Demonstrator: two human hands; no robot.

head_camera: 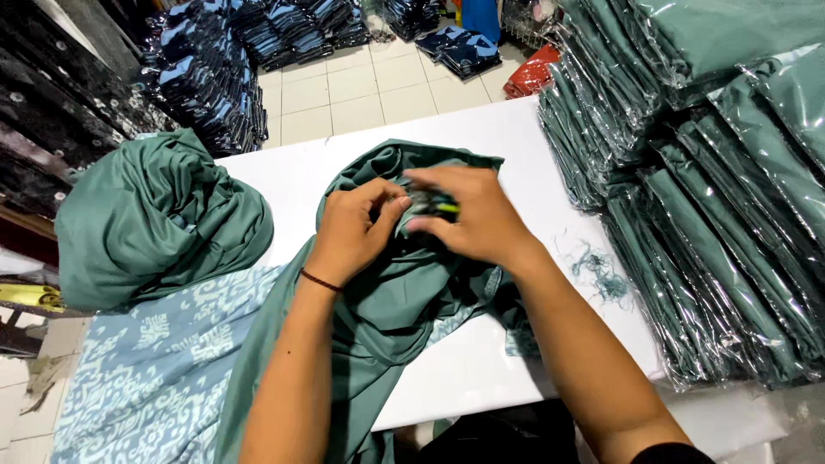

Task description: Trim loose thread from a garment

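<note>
A dark green garment (404, 301) lies bunched on the white table (481, 361) and hangs over its near edge. My left hand (352, 232), with a thin dark band at the wrist, pinches the fabric near the garment's top. My right hand (468, 215) is closed on a small dark tool with a yellow-green part (432, 204), held against the same spot of cloth. The two hands touch each other over the garment. Motion blur hides the exact shape of the tool.
A heap of loose green cloth (155, 219) sits at the left. Light blue patterned fabric (155, 361) lies below it. Stacks of bagged green garments (713, 198) fill the right. Green thread scraps (597, 266) lie on the table. Dark blue bagged stacks (215, 77) stand on the tiled floor.
</note>
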